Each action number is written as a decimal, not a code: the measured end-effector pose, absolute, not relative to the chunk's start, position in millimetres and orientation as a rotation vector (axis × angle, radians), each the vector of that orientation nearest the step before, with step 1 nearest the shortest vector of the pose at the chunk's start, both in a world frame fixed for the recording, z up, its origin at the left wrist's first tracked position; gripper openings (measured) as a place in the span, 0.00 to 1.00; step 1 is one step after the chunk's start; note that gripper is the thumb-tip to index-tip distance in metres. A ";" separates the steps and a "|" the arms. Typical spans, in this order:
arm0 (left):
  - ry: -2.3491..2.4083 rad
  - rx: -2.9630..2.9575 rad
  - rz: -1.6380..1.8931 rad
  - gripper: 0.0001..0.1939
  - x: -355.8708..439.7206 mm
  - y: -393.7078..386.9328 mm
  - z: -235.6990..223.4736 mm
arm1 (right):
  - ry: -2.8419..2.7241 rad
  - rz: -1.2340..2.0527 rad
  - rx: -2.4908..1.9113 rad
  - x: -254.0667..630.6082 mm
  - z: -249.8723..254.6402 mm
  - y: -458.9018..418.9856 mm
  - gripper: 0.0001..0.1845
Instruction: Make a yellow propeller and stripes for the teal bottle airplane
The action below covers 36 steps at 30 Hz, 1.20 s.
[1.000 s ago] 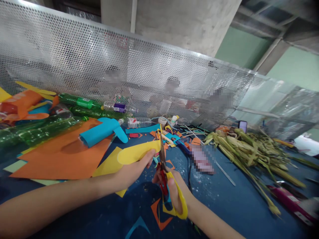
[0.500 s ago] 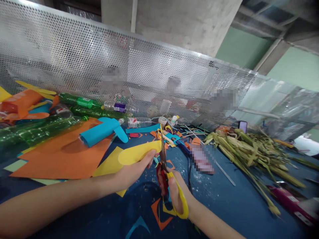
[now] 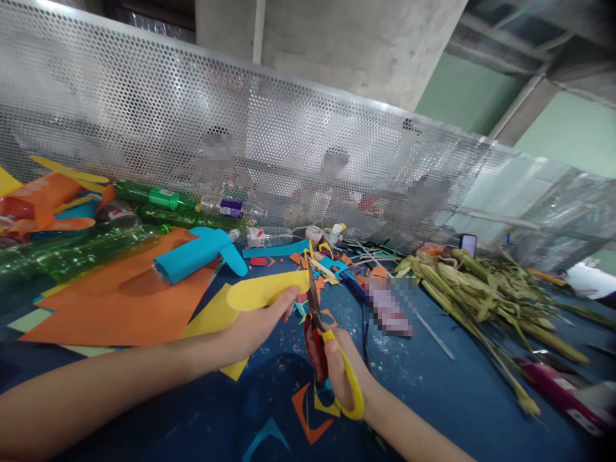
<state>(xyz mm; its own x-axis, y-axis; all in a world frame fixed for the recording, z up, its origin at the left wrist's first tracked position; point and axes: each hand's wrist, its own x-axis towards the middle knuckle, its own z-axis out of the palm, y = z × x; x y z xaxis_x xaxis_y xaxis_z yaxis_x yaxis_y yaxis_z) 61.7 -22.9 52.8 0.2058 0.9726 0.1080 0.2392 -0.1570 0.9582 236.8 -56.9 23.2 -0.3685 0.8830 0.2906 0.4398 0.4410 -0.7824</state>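
Between thumb and fingers, my left hand [image 3: 264, 324] pinches a yellow paper piece [image 3: 260, 290] with a rounded left end. My right hand [image 3: 339, 359] is wrapped round the handles of scissors [image 3: 314, 298], one handle yellow and the other red. The blades point up and away, at the right end of the yellow paper. Below the hands, orange paper scraps [image 3: 308, 417] and a blue scrap [image 3: 267, 436] lie on the dark blue table [image 3: 192, 410]. Left of the paper rests a bottle wrapped in blue paper [image 3: 192, 260].
Orange sheets [image 3: 129, 308] lie at the left, beside green plastic bottles [image 3: 96, 250]. Small cut scraps [image 3: 332, 263] and a pixelated flat object [image 3: 389, 308] are beyond my hands. Dried husks [image 3: 481, 289] spread at the right. A perforated metal screen [image 3: 289, 141] stands behind, with people beyond it.
The yellow paper and my left hand have shifted very slightly left. The scissors stay at the paper's right end, their handles moving slightly in my right hand.
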 end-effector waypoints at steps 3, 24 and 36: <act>1.166 1.577 1.056 0.20 61.2 -21.2 52.2 | -1.980 0.808 -1.117 236.9 23.6 -56.7 0.32; 0.966 1.412 1.312 0.13 62.8 -13.7 60.4 | -2.020 0.782 -1.134 237.7 26.7 -55.4 0.31; 0.897 1.365 1.381 0.12 63.3 -9.7 59.9 | -2.005 0.794 -1.167 241.1 19.4 -51.5 0.29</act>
